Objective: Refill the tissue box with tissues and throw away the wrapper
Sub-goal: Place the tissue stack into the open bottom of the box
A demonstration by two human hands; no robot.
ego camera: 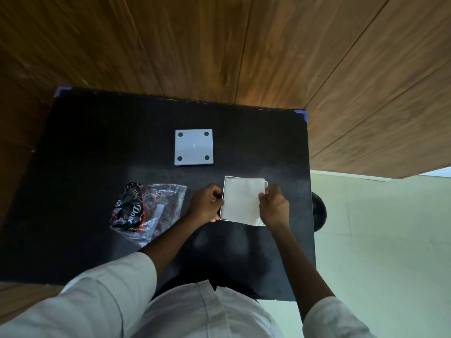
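A white square tissue box [226,178] lies open on the black table, filled by a stack of white tissues [241,201]. My left hand [206,203] grips the box's left wall. On the right side of the stack, my right hand [273,206] pinches the tissues' edge with its fingertips. The stack's near right corner sticks out past the box rim. A flat white panel with a dark dot near each corner [194,147], apparently the box's lid or base, lies apart farther back. The crumpled clear, black and red wrapper [146,211] lies left of my left hand.
The black table [85,154] has blue tape at its far corners and stands against a wood-panelled wall [219,45]. A dark round object [318,212] sits on the pale floor just past the table's right edge.
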